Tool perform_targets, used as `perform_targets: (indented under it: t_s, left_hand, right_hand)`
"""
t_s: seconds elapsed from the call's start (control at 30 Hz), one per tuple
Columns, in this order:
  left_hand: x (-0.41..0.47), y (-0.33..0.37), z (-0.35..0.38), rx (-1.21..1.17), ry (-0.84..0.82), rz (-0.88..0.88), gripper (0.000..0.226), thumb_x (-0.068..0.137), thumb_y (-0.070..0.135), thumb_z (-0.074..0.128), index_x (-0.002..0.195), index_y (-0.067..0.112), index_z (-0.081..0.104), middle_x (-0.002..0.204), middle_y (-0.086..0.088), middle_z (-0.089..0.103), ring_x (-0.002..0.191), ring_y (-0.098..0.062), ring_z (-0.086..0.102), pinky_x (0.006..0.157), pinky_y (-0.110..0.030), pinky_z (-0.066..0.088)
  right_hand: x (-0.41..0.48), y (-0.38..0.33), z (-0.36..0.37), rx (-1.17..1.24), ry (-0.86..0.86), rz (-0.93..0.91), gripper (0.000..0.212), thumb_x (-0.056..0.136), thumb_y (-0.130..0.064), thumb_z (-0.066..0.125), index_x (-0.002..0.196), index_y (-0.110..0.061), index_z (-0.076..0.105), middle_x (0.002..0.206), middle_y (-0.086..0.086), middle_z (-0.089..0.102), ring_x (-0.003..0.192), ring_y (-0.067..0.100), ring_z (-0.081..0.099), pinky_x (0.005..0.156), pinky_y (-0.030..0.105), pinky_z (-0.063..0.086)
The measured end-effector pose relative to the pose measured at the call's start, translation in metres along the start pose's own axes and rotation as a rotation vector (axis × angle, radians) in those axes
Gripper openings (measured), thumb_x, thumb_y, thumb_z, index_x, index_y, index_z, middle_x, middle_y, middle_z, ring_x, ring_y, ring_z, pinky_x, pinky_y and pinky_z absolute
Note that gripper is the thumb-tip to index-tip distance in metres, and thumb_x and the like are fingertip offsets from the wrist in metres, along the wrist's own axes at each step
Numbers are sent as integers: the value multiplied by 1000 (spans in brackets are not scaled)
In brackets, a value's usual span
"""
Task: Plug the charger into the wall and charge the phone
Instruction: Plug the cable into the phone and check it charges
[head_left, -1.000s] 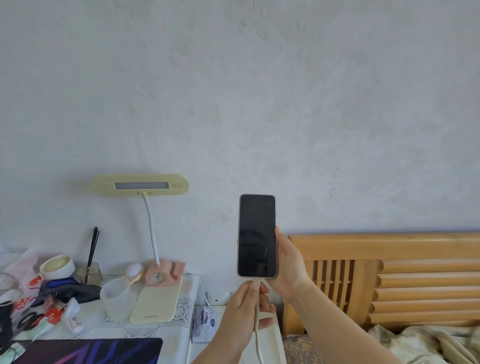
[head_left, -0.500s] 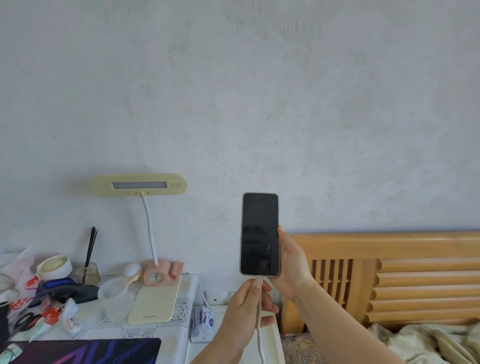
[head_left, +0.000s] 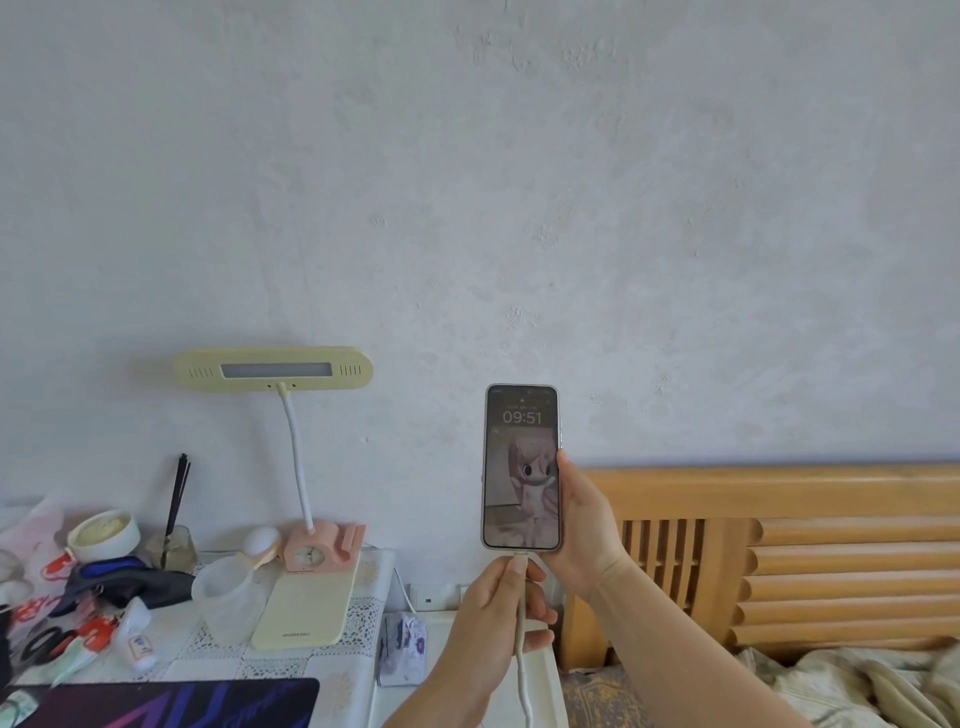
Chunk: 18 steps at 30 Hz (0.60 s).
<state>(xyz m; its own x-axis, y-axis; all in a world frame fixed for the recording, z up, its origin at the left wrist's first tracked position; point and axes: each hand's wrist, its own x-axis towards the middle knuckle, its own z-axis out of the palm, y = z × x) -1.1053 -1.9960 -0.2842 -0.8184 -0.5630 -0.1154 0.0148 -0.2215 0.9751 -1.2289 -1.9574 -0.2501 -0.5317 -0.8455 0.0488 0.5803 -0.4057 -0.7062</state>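
My right hand (head_left: 587, 525) holds the phone (head_left: 522, 467) upright in front of the wall, fingers wrapped around its right edge. The phone's screen is lit and reads 09:51 over a cartoon wallpaper. My left hand (head_left: 493, 618) pinches the white charging cable (head_left: 521, 639) just below the phone, with the plug end seated at the phone's bottom port. The cable hangs down out of the frame. A white wall socket strip (head_left: 428, 596) sits low on the wall, left of my left hand; the charger brick is not visible.
A cluttered table at left carries a yellow desk lamp (head_left: 272, 369) with a pink clock base (head_left: 317, 553), a clear plastic cup (head_left: 226, 597), a cream jar (head_left: 104, 535), tubes and a laptop (head_left: 171, 704). A wooden headboard (head_left: 779, 551) and rumpled bedding (head_left: 841, 686) fill the right.
The phone screen went from dark to lit, showing the lock screen. Both hands and the phone stay in almost the same place.
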Motion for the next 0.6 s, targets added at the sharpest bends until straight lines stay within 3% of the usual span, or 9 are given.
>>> perform_targets:
  t_s: [0.6]
  left_hand:
    - [-2, 0, -2, -8, -6, -2, 32, 100, 28, 39, 83, 13, 62, 53, 6, 57, 63, -9, 65, 59, -25, 57]
  right_hand:
    - [-2, 0, 4, -59, -22, -12, 46, 85, -43, 50, 112, -14, 72, 117, 15, 71, 104, 30, 68, 83, 45, 57]
